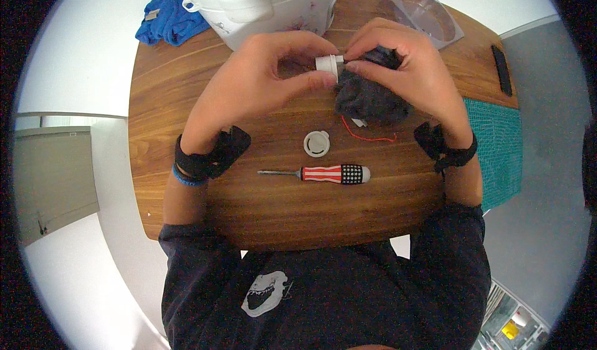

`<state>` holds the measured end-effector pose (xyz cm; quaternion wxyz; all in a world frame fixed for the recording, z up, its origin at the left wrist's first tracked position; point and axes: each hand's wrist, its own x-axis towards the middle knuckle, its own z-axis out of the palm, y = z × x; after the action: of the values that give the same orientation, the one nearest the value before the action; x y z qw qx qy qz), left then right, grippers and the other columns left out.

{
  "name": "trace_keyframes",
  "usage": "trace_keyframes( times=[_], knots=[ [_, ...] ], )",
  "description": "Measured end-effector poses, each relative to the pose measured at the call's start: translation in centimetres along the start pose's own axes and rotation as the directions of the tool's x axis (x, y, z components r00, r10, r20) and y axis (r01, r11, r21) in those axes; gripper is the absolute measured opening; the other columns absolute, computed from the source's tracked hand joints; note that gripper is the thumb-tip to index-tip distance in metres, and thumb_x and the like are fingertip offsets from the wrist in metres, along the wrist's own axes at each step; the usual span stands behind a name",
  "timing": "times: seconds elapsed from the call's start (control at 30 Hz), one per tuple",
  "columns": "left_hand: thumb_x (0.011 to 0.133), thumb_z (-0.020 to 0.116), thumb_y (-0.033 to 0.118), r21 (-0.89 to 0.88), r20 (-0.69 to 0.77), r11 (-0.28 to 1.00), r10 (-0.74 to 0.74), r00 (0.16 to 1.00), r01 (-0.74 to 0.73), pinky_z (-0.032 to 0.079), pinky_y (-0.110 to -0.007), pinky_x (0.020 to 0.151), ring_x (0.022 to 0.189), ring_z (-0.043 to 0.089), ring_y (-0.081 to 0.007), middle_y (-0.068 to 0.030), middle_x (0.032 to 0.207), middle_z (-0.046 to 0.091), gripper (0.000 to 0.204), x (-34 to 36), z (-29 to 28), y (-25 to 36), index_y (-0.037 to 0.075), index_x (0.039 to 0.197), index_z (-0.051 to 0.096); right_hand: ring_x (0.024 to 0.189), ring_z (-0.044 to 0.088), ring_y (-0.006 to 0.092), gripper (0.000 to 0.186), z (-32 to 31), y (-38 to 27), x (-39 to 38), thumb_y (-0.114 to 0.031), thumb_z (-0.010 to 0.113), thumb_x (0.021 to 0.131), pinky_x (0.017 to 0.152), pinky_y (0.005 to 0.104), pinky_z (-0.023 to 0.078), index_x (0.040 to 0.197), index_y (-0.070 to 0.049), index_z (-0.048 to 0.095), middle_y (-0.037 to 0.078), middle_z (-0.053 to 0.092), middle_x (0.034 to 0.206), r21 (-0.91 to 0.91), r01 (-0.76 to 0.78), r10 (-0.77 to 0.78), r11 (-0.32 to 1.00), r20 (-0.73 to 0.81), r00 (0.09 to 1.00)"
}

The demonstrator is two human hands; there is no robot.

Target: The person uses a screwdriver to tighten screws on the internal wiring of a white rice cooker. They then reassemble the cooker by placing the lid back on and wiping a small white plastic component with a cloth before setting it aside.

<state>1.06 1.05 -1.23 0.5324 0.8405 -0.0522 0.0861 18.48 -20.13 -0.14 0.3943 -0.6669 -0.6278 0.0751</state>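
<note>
My left hand [280, 67] grips a short white plastic cylinder [326, 65] with a flanged rim, between thumb and fingers. At the rim's right side, the thumb and fingertips of my right hand [388, 54] are pinched together on something small and dark that I cannot make out. Under and beside the right hand lies a dark grey fuzzy bundle [370, 98], partly covered by it. A red cord [367, 138] trails from the bundle's near side. Nearer to me are a round white slotted cap [316, 144] and a screwdriver [336, 174] with a red, white and black handle.
A large white container [267, 8] stands at the back of the wooden table [280, 216], beside a crumpled blue cloth [171, 20]. A clear plastic tray [426, 15] lies at the back right. On the right are a black flat object [501, 70] and a green mat [494, 151].
</note>
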Motion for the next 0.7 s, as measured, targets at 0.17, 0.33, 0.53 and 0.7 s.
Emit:
trace_keyframes(
  times=[0.17, 0.33, 0.53, 0.7],
  knots=[
    [0.101, 0.083, 0.014, 0.012, -0.013, 0.999, -0.034, 0.999, 0.034, 0.062, -0.032, 0.094, 0.105, 0.076, -0.0146, -0.0080, 0.113, 0.081, 0.034, 0.1, -0.1, 0.2, -0.001, 0.130, 0.074, 0.102, 0.074, 0.0242, 0.014, 0.1, 0.4, 0.0, -0.001, 0.082, 0.091, 0.093, 0.0358, 0.058, 0.103, -0.002, 0.076, 0.010, 0.077, 0.107, 0.014, 0.035, -0.035, 0.999, -0.027, 0.999],
    [0.100, 0.084, 0.013, -0.019, -0.025, 0.999, -0.038, 0.999, 0.038, 0.063, -0.032, 0.093, 0.103, 0.077, -0.0147, -0.0075, 0.112, 0.081, 0.035, 0.1, 0.0, 0.1, -0.001, 0.130, 0.074, 0.100, 0.077, 0.0277, 0.018, 0.1, -0.5, -0.1, -0.009, 0.085, 0.091, 0.093, 0.0385, 0.060, 0.106, -0.004, 0.076, 0.010, 0.079, 0.104, 0.057, -0.108, 0.111, 0.993, -0.062, 0.992],
    [0.096, 0.088, 0.013, 0.057, -0.048, 0.997, 0.052, 0.997, -0.050, 0.063, -0.031, 0.088, 0.096, 0.076, -0.0128, -0.0072, 0.106, 0.081, 0.035, 0.1, 0.1, 0.1, 0.002, 0.127, 0.077, 0.103, 0.079, 0.0269, 0.020, 0.0, -1.2, -0.1, -0.013, 0.084, 0.093, 0.093, 0.0385, 0.060, 0.111, -0.005, 0.077, 0.011, 0.080, 0.107, -0.021, -0.159, 0.158, 0.987, -0.058, 0.986],
    [0.094, 0.089, 0.012, 0.138, -0.067, 0.985, 0.111, 0.992, -0.101, 0.061, -0.030, 0.079, 0.088, 0.074, -0.0109, -0.0072, 0.098, 0.080, 0.035, 0.1, -0.1, -0.5, 0.005, 0.127, 0.078, 0.095, 0.073, 0.0166, 0.018, 0.1, -1.2, -0.2, -0.010, 0.083, 0.095, 0.085, 0.0327, 0.057, 0.111, -0.004, 0.075, 0.007, 0.078, 0.099, -0.048, -0.117, 0.114, 0.992, -0.063, 0.991]
  ],
)
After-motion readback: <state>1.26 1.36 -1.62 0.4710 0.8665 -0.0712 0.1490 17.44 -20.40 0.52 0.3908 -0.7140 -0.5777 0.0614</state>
